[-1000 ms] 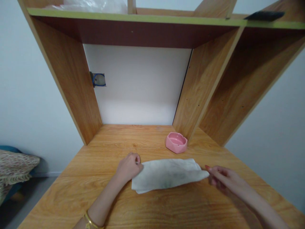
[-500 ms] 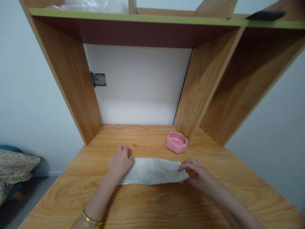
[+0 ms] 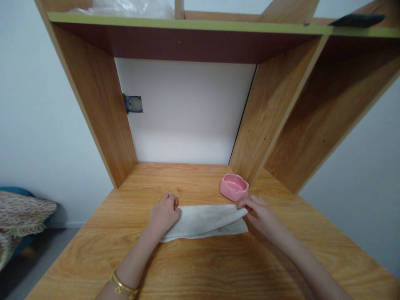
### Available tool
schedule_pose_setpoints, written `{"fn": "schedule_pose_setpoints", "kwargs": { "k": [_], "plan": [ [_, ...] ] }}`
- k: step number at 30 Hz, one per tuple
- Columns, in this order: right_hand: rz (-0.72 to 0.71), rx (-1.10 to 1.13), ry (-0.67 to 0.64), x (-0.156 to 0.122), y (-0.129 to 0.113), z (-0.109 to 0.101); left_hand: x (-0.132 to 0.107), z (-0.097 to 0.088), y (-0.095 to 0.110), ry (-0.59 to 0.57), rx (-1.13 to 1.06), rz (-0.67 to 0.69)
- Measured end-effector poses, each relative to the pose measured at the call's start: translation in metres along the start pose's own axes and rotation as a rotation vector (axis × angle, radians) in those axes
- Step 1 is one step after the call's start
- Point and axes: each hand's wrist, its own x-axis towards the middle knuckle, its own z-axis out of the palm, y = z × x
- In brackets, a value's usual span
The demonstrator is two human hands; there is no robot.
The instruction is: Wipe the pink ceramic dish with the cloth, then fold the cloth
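A pale grey-white cloth (image 3: 200, 221), folded into a long strip, lies crosswise on the wooden desktop. My left hand (image 3: 164, 214) is at its left end, fingers curled and closed on the far left corner; the fingertips are partly hidden. At the other end, my right hand (image 3: 258, 212) pinches the near layer between thumb and fingers. That layer is raised and folded back toward the far edge, so the lower layer shows beneath it. Just behind my right hand sits a pink angular ashtray (image 3: 234, 187) with notches in its rim.
Wooden upright panels (image 3: 93, 100) flank the desk's back, with a green-edged shelf (image 3: 187, 25) overhead holding clear plastic (image 3: 134, 8) and a dark flat object (image 3: 358, 20). A wall box with blue wire (image 3: 134, 104) is at the back left. Patterned fabric (image 3: 25, 216) lies at the far left.
My right hand has moved away from me, lifting the cloth's near right edge and folding it back over the strip. My left hand stays at the left end. The view has shifted slightly.
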Motion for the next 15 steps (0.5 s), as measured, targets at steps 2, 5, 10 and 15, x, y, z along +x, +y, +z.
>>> {"fn": "schedule_pose_setpoints", "kwargs": {
  "k": [2, 5, 10, 15],
  "plan": [
    [0.007, -0.093, -0.076, -0.006, 0.007, 0.003, 0.0, 0.0, 0.0, 0.02, 0.002, 0.002],
    [0.024, -0.143, -0.148, -0.014, 0.016, 0.007, 0.0, -0.001, -0.001, 0.05, -0.006, 0.005],
    [0.104, -0.042, -0.115, -0.016, 0.022, 0.009, 0.003, -0.001, -0.005, 0.061, -0.043, 0.024],
    [0.362, -0.023, -0.113, -0.01, 0.021, 0.009, 0.007, -0.003, -0.011, 0.05, -0.041, -0.023]
  ]
}}
